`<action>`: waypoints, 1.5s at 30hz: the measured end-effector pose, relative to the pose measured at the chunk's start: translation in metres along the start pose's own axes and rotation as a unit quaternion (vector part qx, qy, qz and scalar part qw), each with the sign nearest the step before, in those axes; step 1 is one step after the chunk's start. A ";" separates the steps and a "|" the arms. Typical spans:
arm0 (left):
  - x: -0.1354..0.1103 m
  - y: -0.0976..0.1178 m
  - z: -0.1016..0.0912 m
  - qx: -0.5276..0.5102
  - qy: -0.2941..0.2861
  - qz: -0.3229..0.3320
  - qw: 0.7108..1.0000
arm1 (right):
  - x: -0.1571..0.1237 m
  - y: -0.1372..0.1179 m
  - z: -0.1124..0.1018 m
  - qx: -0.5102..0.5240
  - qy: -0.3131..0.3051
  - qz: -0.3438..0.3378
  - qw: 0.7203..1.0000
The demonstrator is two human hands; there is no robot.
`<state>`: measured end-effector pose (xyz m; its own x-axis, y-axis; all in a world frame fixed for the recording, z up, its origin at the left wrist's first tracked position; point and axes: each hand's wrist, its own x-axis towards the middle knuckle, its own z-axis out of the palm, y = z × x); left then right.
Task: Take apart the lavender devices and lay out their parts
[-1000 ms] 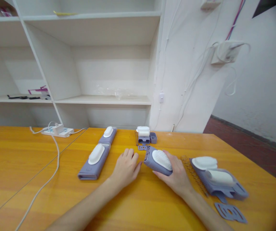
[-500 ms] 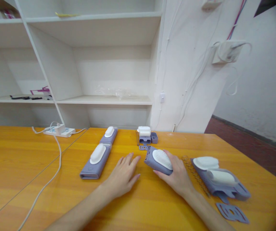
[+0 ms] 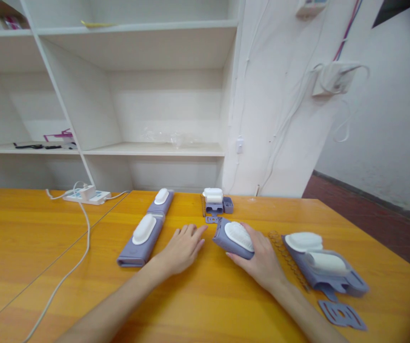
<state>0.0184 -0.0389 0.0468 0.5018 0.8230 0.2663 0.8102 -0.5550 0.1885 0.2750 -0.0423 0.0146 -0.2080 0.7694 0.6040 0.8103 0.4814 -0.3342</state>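
My right hand (image 3: 260, 259) grips a purple-grey case with a white oval pad (image 3: 238, 237) by its near end, thumb on the left side and fingers on the right. The case is tilted, its far end pointing left and away. My left hand (image 3: 184, 249) holds nothing; its fingers are apart just above the wooden table, a short way left of that case. Further left lie two similar purple-grey pieces, end to end, a larger near one (image 3: 135, 251) and a smaller far one (image 3: 160, 205), each with a white oval on top.
On the right lie a purple-grey housing (image 3: 345, 276) with white parts, a brown wavy strip (image 3: 288, 259) and a flat slotted plate (image 3: 342, 314). A smaller similar set (image 3: 213, 196) stands at the back. A power strip (image 3: 87, 194) and white cable (image 3: 69, 276) are left; shelves (image 3: 155, 148) rise behind.
My left hand has drawn slightly left and its fingers and thumb have come closer together. The right hand keeps its hold on the case. The whole view has shifted a little.
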 end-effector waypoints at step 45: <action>0.006 0.044 0.055 -0.263 0.151 -0.074 0.950 | 0.028 -0.051 0.033 -0.150 -0.113 0.257 0.948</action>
<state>0.0740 -0.0514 0.0045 0.2208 0.8686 0.4436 0.5627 -0.4850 0.6695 0.2097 -0.0313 0.0246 0.1726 0.9566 0.2346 0.9485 -0.0972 -0.3014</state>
